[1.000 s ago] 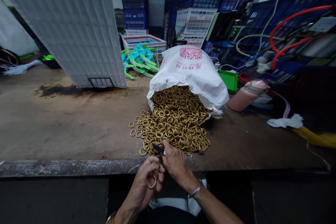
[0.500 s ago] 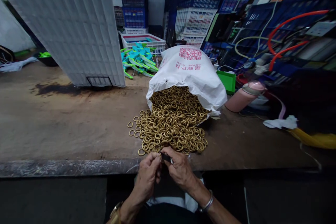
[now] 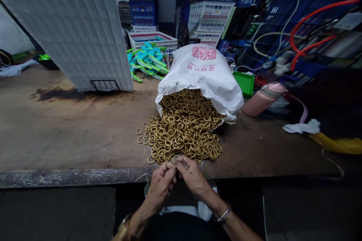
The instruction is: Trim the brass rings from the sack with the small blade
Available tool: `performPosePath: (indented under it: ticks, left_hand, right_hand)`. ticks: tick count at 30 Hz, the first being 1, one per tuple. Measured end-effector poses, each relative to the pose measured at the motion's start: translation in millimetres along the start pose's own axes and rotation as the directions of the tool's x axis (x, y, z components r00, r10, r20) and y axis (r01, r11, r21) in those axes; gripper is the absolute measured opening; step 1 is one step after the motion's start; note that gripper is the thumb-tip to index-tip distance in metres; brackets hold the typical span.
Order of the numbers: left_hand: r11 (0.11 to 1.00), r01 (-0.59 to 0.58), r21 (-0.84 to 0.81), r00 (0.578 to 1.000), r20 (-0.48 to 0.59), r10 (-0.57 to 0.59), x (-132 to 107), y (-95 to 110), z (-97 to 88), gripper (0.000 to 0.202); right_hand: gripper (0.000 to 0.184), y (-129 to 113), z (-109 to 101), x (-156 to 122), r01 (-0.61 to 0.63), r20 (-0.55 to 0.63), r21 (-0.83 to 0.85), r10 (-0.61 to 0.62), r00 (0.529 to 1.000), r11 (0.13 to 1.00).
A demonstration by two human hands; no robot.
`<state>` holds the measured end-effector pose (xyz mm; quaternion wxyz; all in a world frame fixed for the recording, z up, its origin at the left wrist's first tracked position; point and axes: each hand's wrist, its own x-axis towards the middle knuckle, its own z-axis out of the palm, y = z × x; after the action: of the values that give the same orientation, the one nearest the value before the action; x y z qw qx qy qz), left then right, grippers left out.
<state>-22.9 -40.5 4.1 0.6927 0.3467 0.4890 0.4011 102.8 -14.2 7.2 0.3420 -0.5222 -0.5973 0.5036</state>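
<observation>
My left hand (image 3: 161, 181) is closed, its thumb and forefinger pinching at the lower edge of a brass-coloured ring (image 3: 175, 159) held up between both hands. My right hand (image 3: 194, 179) is closed too, fingertips against the ring's right side. A slim dark tool (image 3: 185, 164) pokes out between the right fingers; most of it is hidden, so its kind is unclear. Just beyond my hands lies a heap of similar rings (image 3: 183, 135), spilling from the mouth of a white woven sack (image 3: 209, 69) with red print.
A grey ribbed panel (image 3: 96, 37) stands at left on the worktable (image 3: 70, 131). Turquoise and green plastic pieces (image 3: 148, 60) lie behind, before a white crate (image 3: 169, 47). To the right are a pink bottle (image 3: 263, 99), a green tray (image 3: 243, 84) and orange hoses (image 3: 294, 39).
The ring now shows upright between my fingertips. The dark tool in my right hand has turned and shows less than before. The view has shifted slightly.
</observation>
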Motion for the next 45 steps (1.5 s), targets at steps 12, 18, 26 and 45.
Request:
performPosePath:
  ticks: [12, 18, 26, 45]
  left_hand:
    - [0.939, 0.043, -0.340, 0.998, 0.056, -0.026, -7.3, 5.0, 3.2, 0.028]
    - [0.958, 0.013, -0.285, 1.000, 0.020, -0.008, -7.2, 4.6, 2.8, 0.033]
    - [0.987, -0.107, -0.122, 0.992, 0.057, 0.115, -4.6, -9.5, -9.2, 0.029]
    - [0.924, 0.087, -0.372, 0.985, 0.173, -0.023, -23.0, 11.3, -8.5, 0.029]
  right_hand:
    - [0.018, 1.3, -1.2, -9.7, 0.099, 0.040, -0.243, -0.092, 0.995, 0.965]
    - [0.032, 5.3, -1.6, -16.8, 0.123, 0.093, -0.420, -0.092, 0.991, 0.899]
    - [0.032, 4.2, -2.9, -18.3, 0.154, 0.144, -0.513, -0.092, 0.985, 0.845]
    - [0.056, 5.6, 1.1, 19.2, 0.110, -0.052, -0.774, -0.237, 0.970, 0.624]
